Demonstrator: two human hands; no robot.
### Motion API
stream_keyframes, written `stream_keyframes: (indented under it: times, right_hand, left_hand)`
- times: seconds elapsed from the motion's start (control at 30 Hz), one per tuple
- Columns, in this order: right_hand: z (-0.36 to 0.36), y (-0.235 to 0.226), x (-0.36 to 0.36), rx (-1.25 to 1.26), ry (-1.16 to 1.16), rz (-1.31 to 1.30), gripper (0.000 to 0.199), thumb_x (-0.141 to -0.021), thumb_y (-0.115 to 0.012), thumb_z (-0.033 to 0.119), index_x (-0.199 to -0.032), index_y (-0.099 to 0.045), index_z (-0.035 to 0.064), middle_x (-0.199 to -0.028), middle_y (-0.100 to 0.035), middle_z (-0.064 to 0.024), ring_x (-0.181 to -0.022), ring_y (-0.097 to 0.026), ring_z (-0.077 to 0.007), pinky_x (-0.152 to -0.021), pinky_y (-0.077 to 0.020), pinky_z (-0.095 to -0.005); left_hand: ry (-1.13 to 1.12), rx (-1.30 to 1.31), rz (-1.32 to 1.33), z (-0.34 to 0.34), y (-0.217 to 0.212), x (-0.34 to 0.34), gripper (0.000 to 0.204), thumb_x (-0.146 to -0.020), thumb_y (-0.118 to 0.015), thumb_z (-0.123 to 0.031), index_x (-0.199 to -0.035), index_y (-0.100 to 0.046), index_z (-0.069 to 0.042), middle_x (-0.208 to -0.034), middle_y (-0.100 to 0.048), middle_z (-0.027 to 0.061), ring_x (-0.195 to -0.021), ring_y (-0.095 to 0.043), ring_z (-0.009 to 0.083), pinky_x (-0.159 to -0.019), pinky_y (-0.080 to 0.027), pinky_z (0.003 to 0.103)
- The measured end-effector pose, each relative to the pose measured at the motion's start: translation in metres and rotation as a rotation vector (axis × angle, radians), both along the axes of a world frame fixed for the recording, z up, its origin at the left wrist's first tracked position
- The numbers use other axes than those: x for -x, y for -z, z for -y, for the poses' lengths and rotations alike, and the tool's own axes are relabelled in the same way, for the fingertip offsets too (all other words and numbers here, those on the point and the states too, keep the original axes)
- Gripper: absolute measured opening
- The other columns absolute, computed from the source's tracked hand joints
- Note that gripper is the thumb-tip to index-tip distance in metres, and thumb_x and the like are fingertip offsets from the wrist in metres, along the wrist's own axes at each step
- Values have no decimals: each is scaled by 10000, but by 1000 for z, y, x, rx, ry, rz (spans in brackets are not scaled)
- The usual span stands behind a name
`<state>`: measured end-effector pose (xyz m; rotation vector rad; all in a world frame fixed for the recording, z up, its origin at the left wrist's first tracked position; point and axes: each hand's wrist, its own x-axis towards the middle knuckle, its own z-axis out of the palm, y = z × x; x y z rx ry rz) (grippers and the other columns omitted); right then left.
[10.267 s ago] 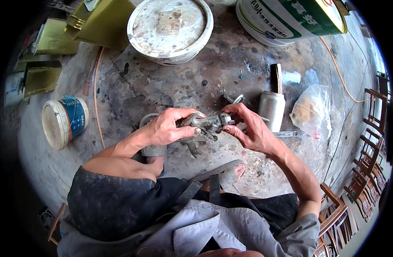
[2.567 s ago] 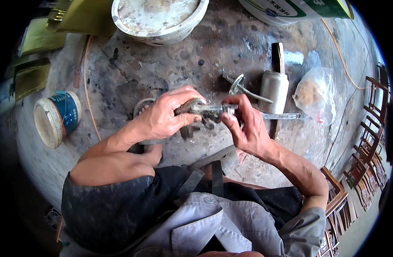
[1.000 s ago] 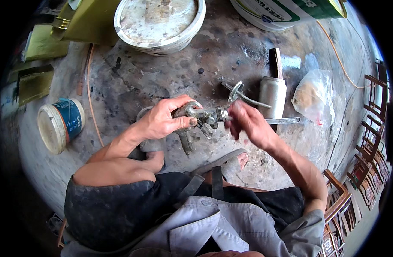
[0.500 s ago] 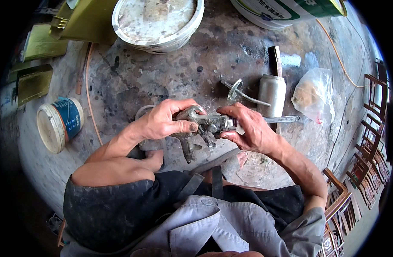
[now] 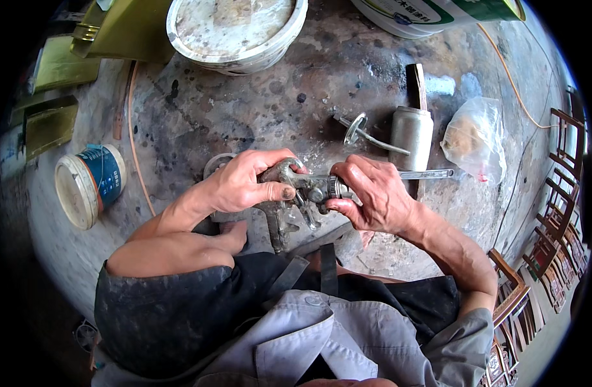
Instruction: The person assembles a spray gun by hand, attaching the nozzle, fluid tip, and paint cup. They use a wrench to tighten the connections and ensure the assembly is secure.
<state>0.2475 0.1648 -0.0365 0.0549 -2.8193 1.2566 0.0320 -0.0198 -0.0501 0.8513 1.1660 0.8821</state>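
Note:
A worn metal spray gun [image 5: 274,222] is held up over the floor in front of me, its handle pointing down toward my lap. My left hand [image 5: 247,184] wraps around the body, thumb across the near side. On the gun's front end, the fingers and thumb of my right hand [image 5: 373,193] close around the ridged ring [image 5: 334,188], hiding part of it. Just beyond my right hand are a silver metal cup [image 5: 412,131], a round cup lid with a bent tube [image 5: 355,129], and a long metal wrench [image 5: 431,174] lying behind the wrist.
A lidded white bucket [image 5: 234,32] and a larger green-and-white bucket [image 5: 431,16] stand at the back. A blue-labelled pail [image 5: 92,187] lies to the left, near an orange hose [image 5: 134,142]. At right are a clear plastic bag [image 5: 475,138] and wooden frames [image 5: 512,300].
My right hand has turned about the ring, its back now more toward me and its fingers further over the front end. The left hand keeps its hold on the spray gun.

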Motion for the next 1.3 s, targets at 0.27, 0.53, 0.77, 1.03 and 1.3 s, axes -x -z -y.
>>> stream_keyframes:
  times: [0.27, 0.53, 0.77, 1.03, 1.3]
  right_hand:
    - [24, -4, -1, 275, 266, 222, 310, -983, -677, 278, -960, -533, 3, -752, -569, -191, -662, -623, -372, -571, -477, -425]
    - [44, -5, 4, 780, 645, 590, 421, -1078, -544, 369, -911, -605, -12, -599, -436, -31, -569, -395, -109, -511, -361, -326]
    - [-4, -9, 2, 525, 234, 597, 506, -1060, -535, 447, -878, -608, -19, -646, -537, -120, -606, -530, -204, -576, -430, -371]
    - [-13, 4, 2, 498, 424, 521, 426, -1097, -465, 358, -972, -603, -25, -722, -623, -157, -686, -643, -303, -673, -513, -402]
    - [-13, 4, 1, 617, 423, 542, 335, -1045, -609, 285, -1122, -616, -42, -895, -716, -150, -766, -679, -211, -695, -535, -362]
  left_hand:
    - [-92, -256, -260, 5, 3, -6, 314, -896, -754, -95, -1168, -633, 2, -1086, -649, 112, -997, -635, 215, -879, -502, 340]
    - [-160, -470, -597, -2, 1, -8, 349, -845, -782, -52, -1167, -659, 7, -1104, -642, 165, -968, -660, 295, -853, -529, 364]
    - [-283, -9, -369, 1, 2, 0, 312, -918, -756, -134, -1181, -645, -8, -1017, -647, 92, -885, -598, 134, -806, -489, 286]
    - [-227, -96, -378, -4, 10, -5, 324, -913, -761, -139, -1181, -654, 8, -1082, -650, 114, -957, -632, 196, -862, -496, 315]
    - [-163, -196, -448, -8, 12, -12, 326, -877, -757, -80, -1177, -659, 6, -1131, -640, 141, -1036, -649, 271, -921, -500, 357]
